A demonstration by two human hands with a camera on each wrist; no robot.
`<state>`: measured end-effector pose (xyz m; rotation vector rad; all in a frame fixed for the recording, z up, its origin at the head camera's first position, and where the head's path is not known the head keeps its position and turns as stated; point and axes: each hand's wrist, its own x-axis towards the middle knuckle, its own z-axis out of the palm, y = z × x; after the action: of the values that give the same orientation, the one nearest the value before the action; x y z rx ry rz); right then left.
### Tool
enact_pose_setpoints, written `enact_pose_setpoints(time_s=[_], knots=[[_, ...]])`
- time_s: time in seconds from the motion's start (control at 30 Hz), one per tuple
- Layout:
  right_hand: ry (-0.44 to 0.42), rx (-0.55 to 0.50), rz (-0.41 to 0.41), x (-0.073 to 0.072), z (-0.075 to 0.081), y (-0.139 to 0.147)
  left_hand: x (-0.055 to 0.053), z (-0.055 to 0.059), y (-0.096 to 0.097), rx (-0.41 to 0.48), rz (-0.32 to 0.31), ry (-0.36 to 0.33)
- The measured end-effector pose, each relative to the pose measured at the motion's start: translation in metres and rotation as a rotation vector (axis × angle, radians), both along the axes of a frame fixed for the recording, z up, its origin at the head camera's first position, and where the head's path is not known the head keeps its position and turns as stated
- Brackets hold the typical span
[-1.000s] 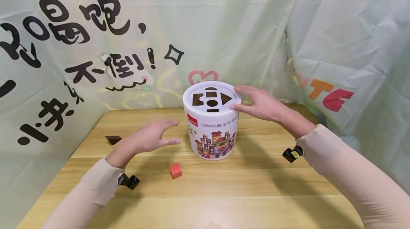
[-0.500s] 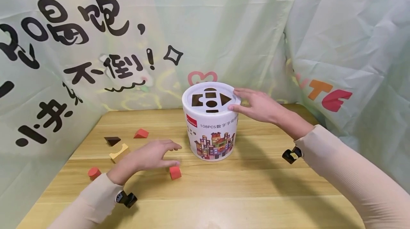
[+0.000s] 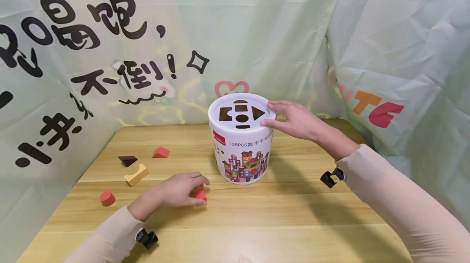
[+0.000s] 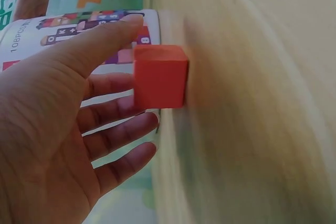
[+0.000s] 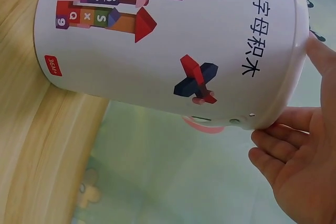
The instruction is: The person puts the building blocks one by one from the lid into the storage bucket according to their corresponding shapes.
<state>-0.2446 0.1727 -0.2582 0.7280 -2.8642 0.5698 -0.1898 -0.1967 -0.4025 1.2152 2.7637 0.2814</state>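
A small red cube block [image 3: 200, 194] sits on the table, left and in front of a white block bucket [image 3: 242, 152]. My left hand [image 3: 180, 189] reaches around the cube, thumb on the near side and fingers on the far side. In the left wrist view, the thumb stands apart from the cube [image 4: 159, 77] and the fingers are spread behind it; whether they touch it I cannot tell. My right hand [image 3: 295, 119] rests on the right edge of the bucket's lid, thumb and fingers spread along the rim. Black shaped holes show in the lid [image 3: 229, 123].
Left of the left hand lie a red triangular block [image 3: 160, 152], a dark brown triangular block [image 3: 127, 160], a yellow block with a curved notch [image 3: 136, 174] and a red cylinder [image 3: 107, 198]. Printed cloth [image 3: 279, 42] hangs behind the wooden table [image 3: 293, 218].
My left hand has come down to the red cube, uncovering the red triangle, yellow notched block and red cylinder. The right hand stays on the bucket's rim.
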Motion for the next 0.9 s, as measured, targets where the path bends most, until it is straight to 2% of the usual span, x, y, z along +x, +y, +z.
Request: enact_pose_setpoints(time_s=[0.27, 0.47, 0.6, 0.7, 0.8, 0.9], knots=[[0.001, 0.003, -0.001, 0.0, 0.0, -0.001, -0.002, -0.007, -0.004, 0.002, -0.028, -0.009], [-0.003, 0.003, -0.006, 0.001, 0.0, -0.001, -0.002, -0.003, -0.005, 0.031, -0.054, -0.008], [-0.008, 0.009, -0.009, 0.002, 0.0, -0.001, -0.002, 0.006, -0.005, 0.049, -0.073, 0.014], [-0.011, 0.014, -0.007, 0.002, 0.001, -0.001, -0.002, 0.016, -0.003, 0.05, -0.097, 0.056], [-0.011, 0.02, -0.004, 0.002, 0.001, 0.0, -0.002, 0.03, -0.001, 0.055, -0.12, 0.092], [-0.008, 0.024, -0.001, 0.002, 0.001, 0.0, -0.003, 0.048, 0.002, 0.073, -0.117, 0.1]])
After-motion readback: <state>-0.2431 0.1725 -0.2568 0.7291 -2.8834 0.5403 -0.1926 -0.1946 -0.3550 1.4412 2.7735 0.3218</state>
